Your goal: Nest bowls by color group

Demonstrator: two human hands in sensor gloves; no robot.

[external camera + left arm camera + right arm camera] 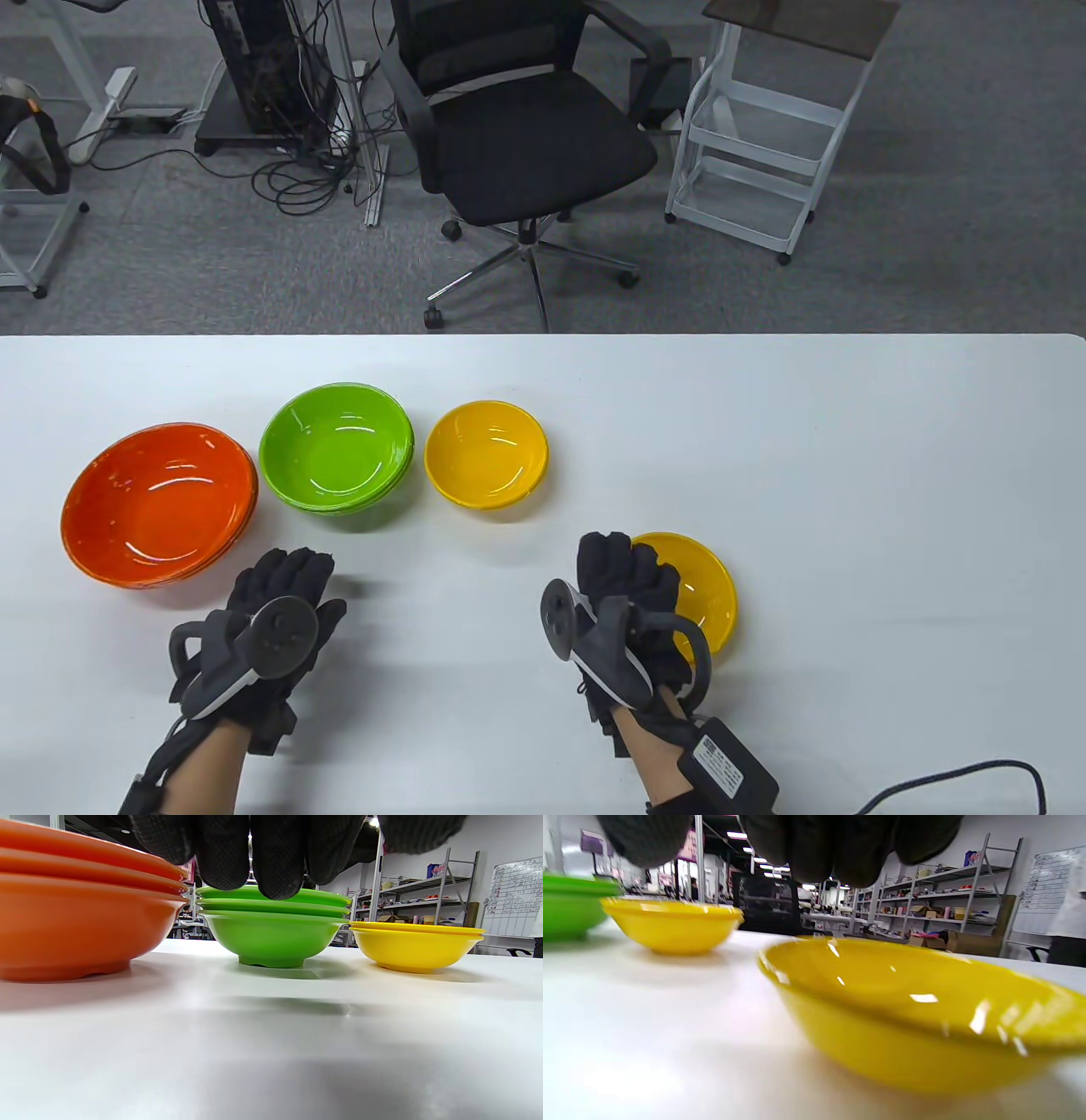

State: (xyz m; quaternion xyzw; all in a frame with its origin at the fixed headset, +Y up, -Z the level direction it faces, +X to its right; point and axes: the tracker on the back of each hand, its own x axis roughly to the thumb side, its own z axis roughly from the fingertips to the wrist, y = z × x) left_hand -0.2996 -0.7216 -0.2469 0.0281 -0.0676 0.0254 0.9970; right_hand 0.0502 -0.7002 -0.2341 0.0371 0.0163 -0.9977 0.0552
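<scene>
Three nested stacks stand in a row at the left of the white table (848, 441): orange bowls (159, 505), green bowls (337, 446) and yellow bowls (486, 454). In the left wrist view the orange stack (76, 912) and green stack (271, 929) each show three rims, the yellow stack (418, 946) two. A single yellow bowl (700, 590) sits alone on the table nearer me; it fills the right wrist view (925, 1014). My right hand (624, 556) hovers over its left rim with fingers (818, 849) spread above it, holding nothing. My left hand (288, 569) is open and empty, in front of the orange and green stacks.
The table's far edge runs across the middle of the table view. Beyond it stand a black office chair (526, 144) and a white cart (764, 144) on the floor. A black cable (959, 781) trails from my right wrist at the front right.
</scene>
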